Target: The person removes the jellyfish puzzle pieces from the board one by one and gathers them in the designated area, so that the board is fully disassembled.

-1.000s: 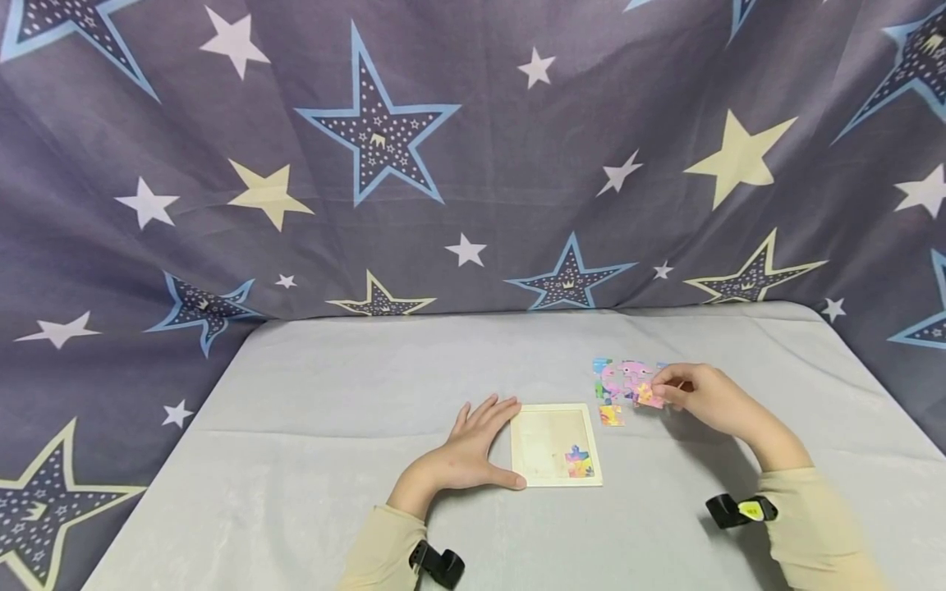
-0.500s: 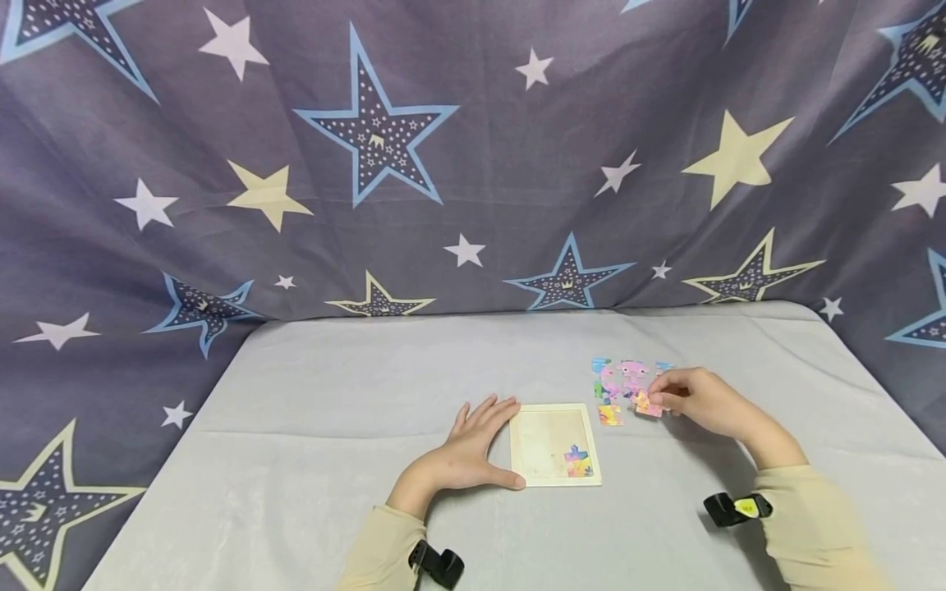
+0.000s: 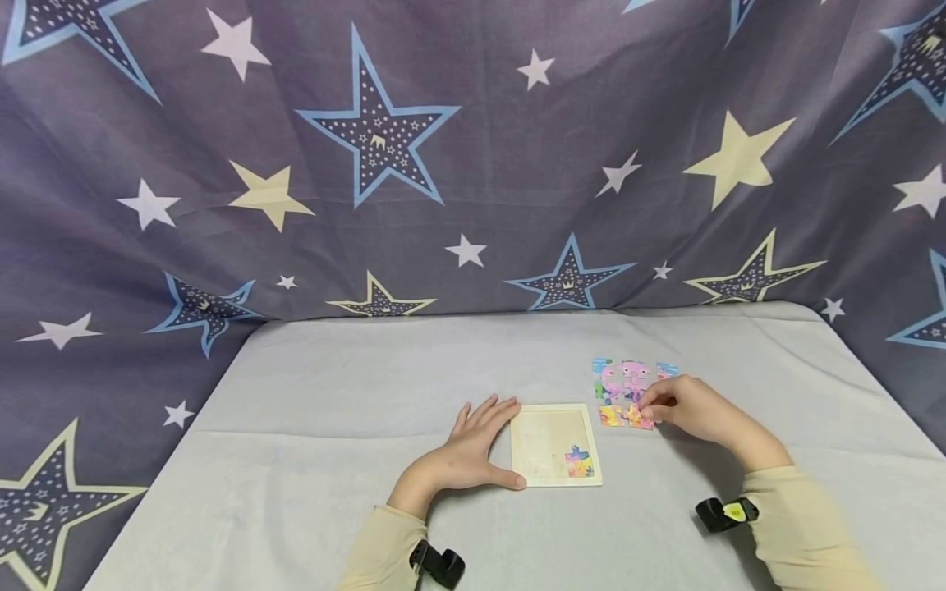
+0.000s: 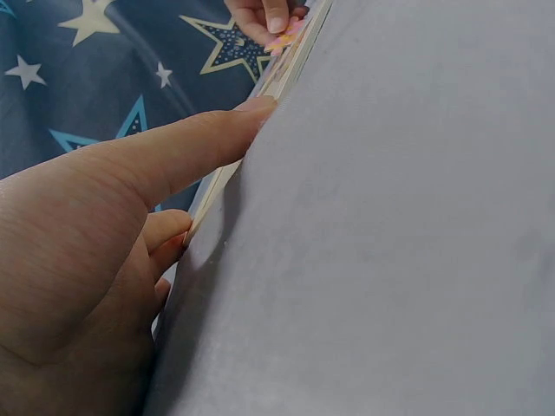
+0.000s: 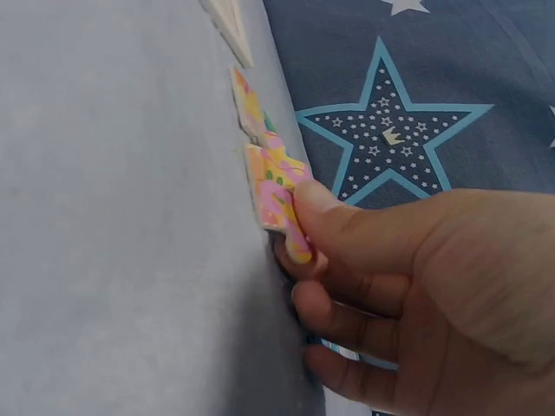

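Note:
A shallow wooden puzzle tray (image 3: pixel 548 407) lies on the grey cloth, with a few joined puzzle pieces (image 3: pixel 580 462) in its near right corner. My left hand (image 3: pixel 469 454) rests against the tray's left side, thumb at the near corner and fingers spread to the far corner. To the right of the tray, my right hand (image 3: pixel 691 410) pinches a pink and yellow puzzle piece (image 5: pixel 277 186) between thumb and forefinger. That piece sits right beside a yellow puzzle piece (image 3: pixel 611 415), below the pink pieces (image 3: pixel 633 377) of a loosely laid-out picture.
A blue corner piece (image 3: pixel 667 370) lies beyond my right hand, at the picture's far right. Grey cloth (image 3: pixel 332 460) covers the table, and a dark star-patterned curtain (image 3: pixel 502 164) hangs behind it. Each wrist carries a small black camera (image 3: pixel 438 565).
My right hand has moved left and nearer with the pinched piece, lowering it to the bottom row beside the yellow piece. The blue corner piece has come into sight. My left hand has stayed put.

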The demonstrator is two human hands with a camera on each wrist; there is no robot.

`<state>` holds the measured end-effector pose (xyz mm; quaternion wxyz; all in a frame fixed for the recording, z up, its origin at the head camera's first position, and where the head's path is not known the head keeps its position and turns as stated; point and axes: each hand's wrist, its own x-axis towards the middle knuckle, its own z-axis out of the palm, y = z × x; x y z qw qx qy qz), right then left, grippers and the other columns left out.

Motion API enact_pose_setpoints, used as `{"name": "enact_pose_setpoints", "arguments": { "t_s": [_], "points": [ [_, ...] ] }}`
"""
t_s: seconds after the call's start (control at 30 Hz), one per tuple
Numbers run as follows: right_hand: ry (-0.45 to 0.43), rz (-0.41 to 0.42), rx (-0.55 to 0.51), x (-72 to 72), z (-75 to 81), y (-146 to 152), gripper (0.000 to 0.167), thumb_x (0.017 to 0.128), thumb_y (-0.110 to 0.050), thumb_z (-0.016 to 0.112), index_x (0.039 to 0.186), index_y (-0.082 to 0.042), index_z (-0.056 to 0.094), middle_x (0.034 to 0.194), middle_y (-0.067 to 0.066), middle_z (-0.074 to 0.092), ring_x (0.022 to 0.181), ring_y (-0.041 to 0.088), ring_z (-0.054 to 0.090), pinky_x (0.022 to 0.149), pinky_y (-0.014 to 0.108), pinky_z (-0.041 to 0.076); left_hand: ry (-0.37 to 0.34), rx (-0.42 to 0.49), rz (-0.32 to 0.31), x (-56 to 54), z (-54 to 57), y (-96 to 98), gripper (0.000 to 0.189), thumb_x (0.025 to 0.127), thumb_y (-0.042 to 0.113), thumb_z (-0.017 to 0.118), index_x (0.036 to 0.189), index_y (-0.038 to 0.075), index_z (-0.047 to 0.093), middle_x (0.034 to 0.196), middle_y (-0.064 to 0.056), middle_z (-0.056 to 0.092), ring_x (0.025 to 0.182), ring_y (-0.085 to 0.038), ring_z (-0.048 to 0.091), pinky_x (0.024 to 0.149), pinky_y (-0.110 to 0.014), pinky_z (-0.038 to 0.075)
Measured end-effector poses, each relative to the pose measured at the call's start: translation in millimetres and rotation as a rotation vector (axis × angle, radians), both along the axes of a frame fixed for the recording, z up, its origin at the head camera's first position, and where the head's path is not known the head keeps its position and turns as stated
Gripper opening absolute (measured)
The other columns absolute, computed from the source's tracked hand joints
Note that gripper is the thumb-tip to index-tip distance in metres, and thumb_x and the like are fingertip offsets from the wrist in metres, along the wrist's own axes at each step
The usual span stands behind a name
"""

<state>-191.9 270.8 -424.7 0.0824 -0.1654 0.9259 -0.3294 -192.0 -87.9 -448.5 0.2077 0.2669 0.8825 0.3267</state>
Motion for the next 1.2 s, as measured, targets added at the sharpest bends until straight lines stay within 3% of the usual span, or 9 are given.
{"name": "enact_pose_setpoints", "arguments": {
  "t_s": [0.4,0.9,1.2],
  "points": [
    [0.028,-0.054,0.075,1.0,0.7,-5,0.005,0.090,-0.011,0.075,0.090,-0.007,0.076,0.079,-0.003,0.070,0.071,0.007,0.056,0.064,0.024,0.047,-0.002,0.003,0.000,-0.8,-1.4,-0.2,0.105,0.077,0.039,0.086,0.162,0.015,0.029,0.171,-0.003,0.021,0.161,-0.028,0.004,0.128,-0.056,-0.010],
    [0.069,-0.093,0.070,3.5,5.4,-12,0.008,0.090,-0.015,0.076,0.092,-0.009,0.073,0.076,-0.005,0.064,0.070,0.008,0.052,0.064,0.024,0.044,0.003,0.000,0.004,-0.3,-1.8,-0.9,0.105,0.077,0.039,0.087,0.161,0.014,0.029,0.171,-0.002,0.022,0.161,-0.028,0.005,0.129,-0.057,-0.009],
    [0.053,-0.007,-0.037,6.9,8.6,-31,0.005,0.089,-0.008,0.076,0.092,-0.006,0.072,0.074,-0.004,0.061,0.062,0.001,0.048,0.056,0.019,0.043,0.001,0.000,0.000,0.0,-0.7,-1.0,0.104,0.077,0.038,0.086,0.161,0.015,0.030,0.171,-0.002,0.022,0.161,-0.027,0.005,0.129,-0.056,-0.009]
  ]
}}
